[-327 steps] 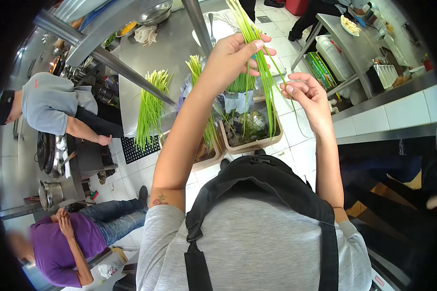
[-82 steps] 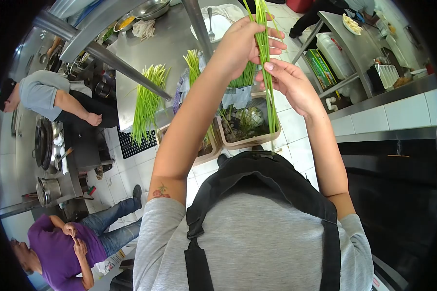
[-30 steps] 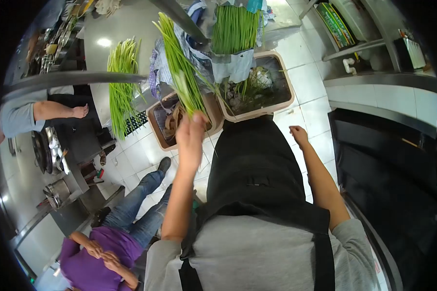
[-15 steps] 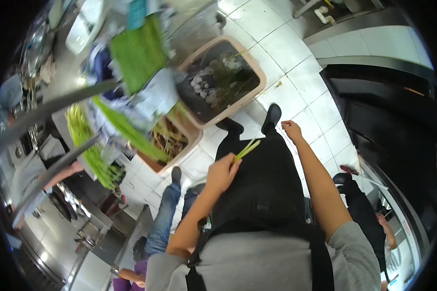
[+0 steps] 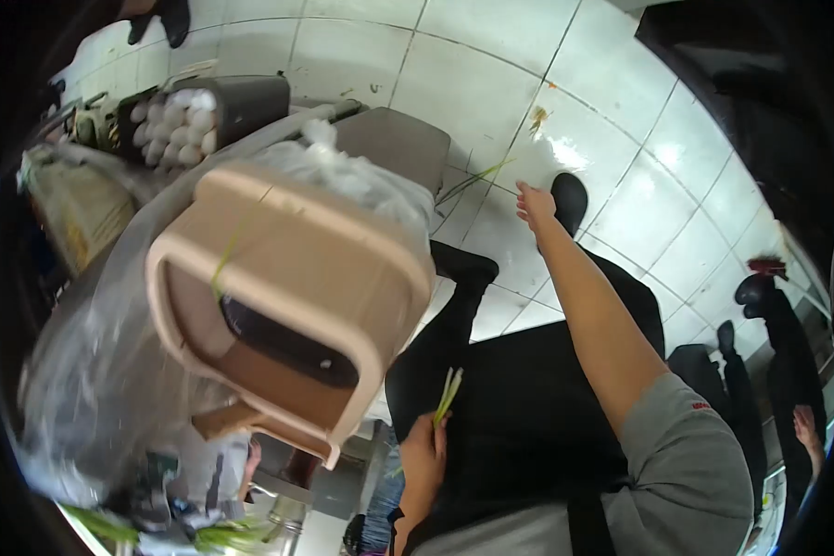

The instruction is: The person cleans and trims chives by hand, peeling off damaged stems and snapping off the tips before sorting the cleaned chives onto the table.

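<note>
My left hand (image 5: 424,454), low in the view beside my black apron, is closed round a few short green stalks (image 5: 448,393) with pale ends. Stretched forward over the floor, my right hand (image 5: 534,204) holds nothing and has its fingers apart. Just beyond it, a few thin green strands (image 5: 480,176) lie on the tiles. To the left of my hands is a beige plastic bin (image 5: 315,236) with a dark round object (image 5: 278,338) inside and one green strand across its rim.
A clear plastic bag (image 5: 93,343) hangs at the left. Behind the beige bin stand a grey bin (image 5: 394,144) and a container of white round items (image 5: 176,130). Green stalks (image 5: 232,536) show at the bottom left. Other people's legs (image 5: 783,371) are at the right.
The view has swung down and to the right, away from the counter and its bundles. My left hand still holds the short stalks. My right hand reaches out over the floor, its fingers now apart.
</note>
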{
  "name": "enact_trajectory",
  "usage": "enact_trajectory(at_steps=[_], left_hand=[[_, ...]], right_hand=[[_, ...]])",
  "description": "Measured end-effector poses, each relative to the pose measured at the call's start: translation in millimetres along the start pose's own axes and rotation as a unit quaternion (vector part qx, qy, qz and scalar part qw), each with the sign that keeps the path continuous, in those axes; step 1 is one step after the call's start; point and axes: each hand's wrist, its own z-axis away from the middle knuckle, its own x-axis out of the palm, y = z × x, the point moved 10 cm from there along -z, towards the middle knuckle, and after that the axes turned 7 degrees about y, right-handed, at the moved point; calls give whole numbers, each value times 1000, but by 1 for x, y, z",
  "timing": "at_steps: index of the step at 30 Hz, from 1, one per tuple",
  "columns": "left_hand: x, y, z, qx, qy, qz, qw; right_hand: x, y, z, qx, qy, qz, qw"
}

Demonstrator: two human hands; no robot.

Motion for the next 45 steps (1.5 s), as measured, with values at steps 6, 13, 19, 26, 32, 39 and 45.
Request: enact_trajectory(at_steps=[6,13,19,26,32,39,45], left_hand=[[32,11,-27,19,-42,-49,998],[60,18,-23,43,-111,-37,992],[52,14,-24,64,-62,17,996],[7,64,24,157,-61,76,983],[-124,107,83,164,127,302,930],[-296,125,122,119,107,639,752],[-400,109,188,314,193,657,658]], right_hand=[[71,21,-87,-15,86,5,996],[87,28,-87,57,96,-77,991],[75,-25,-75,-77,108,49,990],[4,-216,95,-458,93,14,884],[-58,-316,380,-494,-182,-130,840],[-39,-268,722,-466,-390,26,794],[-5,-209,907,-526,-461,44,713]])
